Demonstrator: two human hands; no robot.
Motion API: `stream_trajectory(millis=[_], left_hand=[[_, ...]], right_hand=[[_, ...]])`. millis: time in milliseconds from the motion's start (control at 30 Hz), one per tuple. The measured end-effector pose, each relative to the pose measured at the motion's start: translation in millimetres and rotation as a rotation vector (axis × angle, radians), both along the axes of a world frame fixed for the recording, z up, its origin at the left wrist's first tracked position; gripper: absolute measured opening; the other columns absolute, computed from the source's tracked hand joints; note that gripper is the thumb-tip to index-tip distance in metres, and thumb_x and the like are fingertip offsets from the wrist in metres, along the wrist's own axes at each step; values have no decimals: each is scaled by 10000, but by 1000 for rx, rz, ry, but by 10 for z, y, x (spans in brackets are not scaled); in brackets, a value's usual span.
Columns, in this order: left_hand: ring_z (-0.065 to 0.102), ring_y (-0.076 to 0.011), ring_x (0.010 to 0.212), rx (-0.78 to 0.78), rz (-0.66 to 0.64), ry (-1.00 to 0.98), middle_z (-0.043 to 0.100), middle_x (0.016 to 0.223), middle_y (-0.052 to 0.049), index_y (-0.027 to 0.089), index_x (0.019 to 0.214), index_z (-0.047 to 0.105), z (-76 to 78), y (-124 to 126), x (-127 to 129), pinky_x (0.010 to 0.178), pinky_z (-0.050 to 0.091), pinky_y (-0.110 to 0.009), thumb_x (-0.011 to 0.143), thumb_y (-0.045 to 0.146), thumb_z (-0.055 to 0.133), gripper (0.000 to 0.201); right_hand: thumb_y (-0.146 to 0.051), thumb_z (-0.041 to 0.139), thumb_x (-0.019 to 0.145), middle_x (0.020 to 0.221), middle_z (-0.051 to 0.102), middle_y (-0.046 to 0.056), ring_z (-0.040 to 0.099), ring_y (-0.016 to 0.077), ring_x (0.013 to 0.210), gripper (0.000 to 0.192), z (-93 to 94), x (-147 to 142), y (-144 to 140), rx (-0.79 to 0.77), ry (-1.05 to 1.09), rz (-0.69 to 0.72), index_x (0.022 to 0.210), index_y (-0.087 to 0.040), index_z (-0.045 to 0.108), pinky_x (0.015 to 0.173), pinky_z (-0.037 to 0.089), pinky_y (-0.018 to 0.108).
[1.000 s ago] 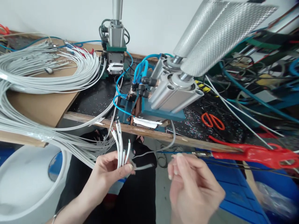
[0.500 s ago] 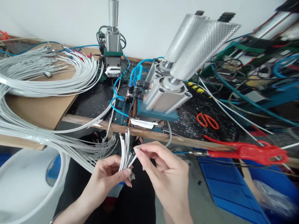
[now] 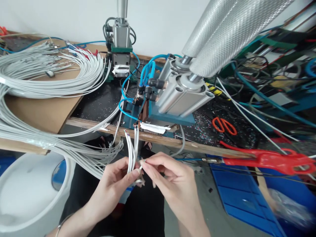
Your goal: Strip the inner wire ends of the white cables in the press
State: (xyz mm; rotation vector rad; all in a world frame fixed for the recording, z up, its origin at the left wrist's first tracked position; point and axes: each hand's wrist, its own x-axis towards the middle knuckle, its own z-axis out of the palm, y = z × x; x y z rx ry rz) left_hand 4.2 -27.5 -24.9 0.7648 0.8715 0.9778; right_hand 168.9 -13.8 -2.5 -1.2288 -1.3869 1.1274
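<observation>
A small bunch of white cables (image 3: pixel 132 149) is gripped between the thumb and fingers of my left hand (image 3: pixel 117 184). Their upper ends point up, with short coloured wire tips showing. My right hand (image 3: pixel 170 184), just to the right, pinches the end of a single white cable (image 3: pixel 141 166) between thumb and forefinger. The fingers hide most of that cable's tip. Both hands are over my lap, below the bench's wooden edge (image 3: pixel 158 138). A pneumatic machine with a metal cylinder block (image 3: pixel 185 98) stands on the bench right behind the bunch.
Large coils of white cable (image 3: pixel 81 89) lie on cardboard at the left. A white bucket (image 3: pixel 27 197) stands below them. Orange-handled scissors (image 3: pixel 224 126) and a red air gun (image 3: pixel 269 160) are at the right, above a blue bin (image 3: pixel 237 194). A second machine (image 3: pixel 120 49) stands farther back.
My right hand has drawn its pinched cable end slightly down and left, closer to my left thumb. The left hand keeps hold of the bunch. The view has shifted a little.
</observation>
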Motion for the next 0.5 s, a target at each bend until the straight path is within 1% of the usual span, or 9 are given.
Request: stream_trajectory(millis=[100,133,167,233,267,333,433,500], left_hand=[[621,-150,925,19,28,103,683,952,-27,198,944,759,9,-7,1,870,496,-229,954,319,732,125],[626,-156,951,28,32,119,680,965,-26,205,953,755,10,-10,2,890,491,-234,959,318,726,117],[637,-156,935,35,25,120,677,944,-23,207,954,747,8,-13,2,887,491,-240,966,320,716,118],[643,-136,785,32,-19,87,657,833,-9,195,947,721,-2,-21,-1,791,501,-244,981,340,691,152],[614,-118,690,23,-42,71,634,771,3,185,938,707,-9,-26,-4,714,488,-235,983,354,686,176],[499,-82,565,3,-56,74,568,685,28,167,921,692,-26,-35,-13,579,400,-213,976,375,693,215],[364,-69,546,-34,-53,97,478,641,47,148,926,699,-39,-44,-25,521,281,-215,955,399,719,254],[334,-73,551,-62,-64,93,466,645,46,144,925,699,-32,-45,-28,512,238,-227,938,427,732,285]], right_hand=[[-227,768,882,686,656,-30,532,94,560,96,77,97,45,54,-139,24,787,-237,776,503,430,218],[-224,771,879,690,655,-34,530,96,568,91,108,123,59,65,-190,35,791,-244,776,512,426,223],[-220,774,875,703,664,-33,544,102,587,81,139,144,74,80,-239,47,798,-248,778,528,431,230],[-208,777,864,731,685,-27,598,119,650,64,195,168,99,112,-308,67,813,-245,783,581,454,248],[-201,775,862,745,693,-22,624,129,686,62,214,172,109,122,-319,74,816,-241,784,610,466,256],[-196,760,873,757,701,-16,647,140,717,74,229,168,120,112,-295,89,810,-229,778,632,476,268],[-217,748,890,727,691,-16,621,139,669,116,205,156,114,73,-251,104,776,-219,766,612,462,285],[-214,743,899,700,686,-21,610,140,649,143,193,163,99,84,-254,122,757,-217,760,632,460,302]])
